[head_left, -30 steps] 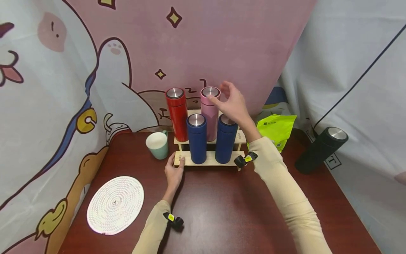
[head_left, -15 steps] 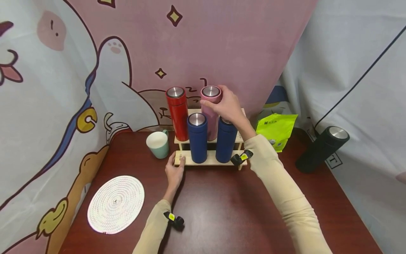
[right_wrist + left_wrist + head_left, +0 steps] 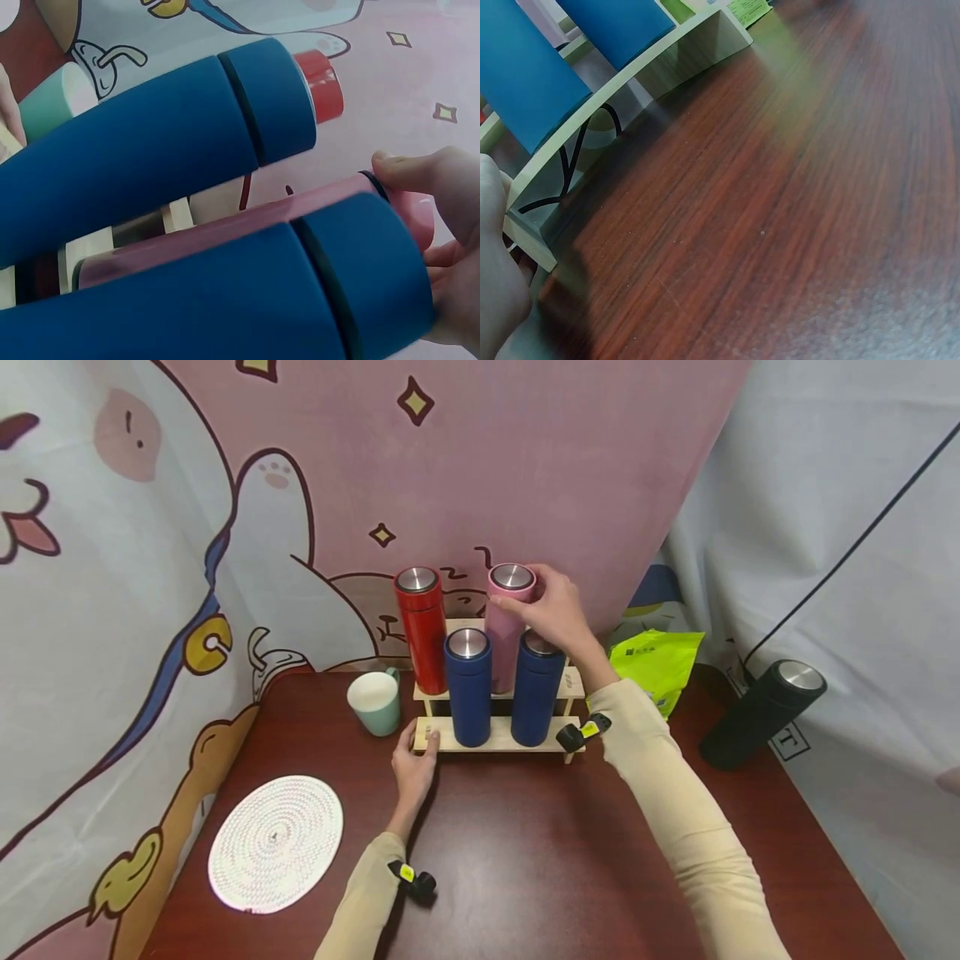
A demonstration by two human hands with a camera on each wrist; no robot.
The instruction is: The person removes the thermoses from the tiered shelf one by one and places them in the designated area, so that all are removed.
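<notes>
In the head view my right hand grips the upper part of a pink thermos, which stands upright on the back tier of a small two-tier wooden rack. The right wrist view shows my thumb against the side of its pink lid. My left hand holds the rack's front left corner, its thumb on top of the board. A red thermos stands at the back left. On the front tier are two blue thermoses, the left one and the right one, which partly hides the pink one.
A mint mug stands left of the rack. Nearer on that side lies a round woven mat. A bright yellow-green pouch is behind my right forearm, and a black thermos stands at the table's right.
My right hand has closed round the top of the pink thermos and shifted it slightly to the right along the back tier. My left hand has stayed on the rack's corner.
</notes>
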